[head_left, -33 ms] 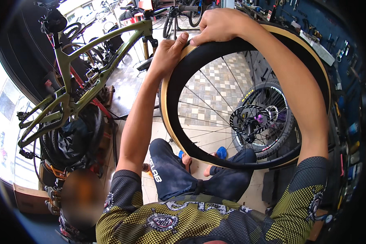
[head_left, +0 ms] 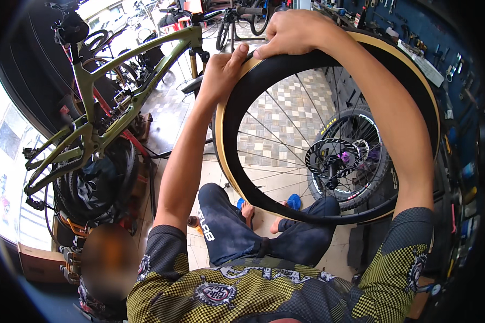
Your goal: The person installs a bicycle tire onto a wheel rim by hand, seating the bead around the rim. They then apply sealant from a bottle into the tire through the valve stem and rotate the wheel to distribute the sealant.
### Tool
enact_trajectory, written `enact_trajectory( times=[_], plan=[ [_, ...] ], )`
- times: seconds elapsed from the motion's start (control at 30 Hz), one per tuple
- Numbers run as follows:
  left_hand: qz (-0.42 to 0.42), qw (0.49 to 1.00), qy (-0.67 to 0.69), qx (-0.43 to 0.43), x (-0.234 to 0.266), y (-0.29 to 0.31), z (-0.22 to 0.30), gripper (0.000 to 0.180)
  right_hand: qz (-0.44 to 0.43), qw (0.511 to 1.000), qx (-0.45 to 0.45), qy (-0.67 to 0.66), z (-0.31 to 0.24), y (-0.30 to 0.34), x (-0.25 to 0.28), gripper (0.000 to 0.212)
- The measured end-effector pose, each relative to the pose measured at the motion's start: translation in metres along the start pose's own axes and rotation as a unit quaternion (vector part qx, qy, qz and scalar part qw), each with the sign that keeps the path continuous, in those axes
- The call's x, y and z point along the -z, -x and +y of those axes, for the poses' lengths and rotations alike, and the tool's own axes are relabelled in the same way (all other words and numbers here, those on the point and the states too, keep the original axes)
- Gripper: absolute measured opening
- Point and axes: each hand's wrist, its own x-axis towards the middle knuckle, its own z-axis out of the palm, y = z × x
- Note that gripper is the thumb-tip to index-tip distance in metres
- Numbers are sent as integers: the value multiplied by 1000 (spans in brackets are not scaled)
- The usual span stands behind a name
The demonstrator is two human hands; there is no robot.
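I hold up a bicycle wheel with a deep black rim, thin spokes and a disc rotor at its hub. A tyre with a tan sidewall sits around the rim. My left hand is closed around the tyre at the wheel's upper left, thumb pointing up along it. Close beside it at the top, my right hand curls over the tyre with its thumb on the tan sidewall. Most fingers of both hands are hidden behind the tyre. The wheel's lower edge is in front of my right thigh.
A green bicycle frame hangs at the left. Behind the held wheel stands another wheel with a knobby tyre. Tools hang on the dark wall at the right. Blue sandals are on the tiled floor.
The wheel and my right hand have shifted very slightly to the right. Both hands keep their hold on the tyre.
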Motion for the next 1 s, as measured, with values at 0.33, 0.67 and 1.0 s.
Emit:
enact_trajectory(
  times=[0.33, 0.67, 1.0],
  plan=[
    [187, 981, -41, -12, -36, 49, -14, 69, -25, 992, -31, 122, 1, 27, 26, 71],
    [-25, 992, 125, 21, -46, 13, 13, 78, -81, 993, 45, 66, -18, 22, 10, 48],
    [115, 991, 60, 12, -71, 72, -13, 70, -41, 993, -84, 71, 6, 37, 9, 61]
  ],
)
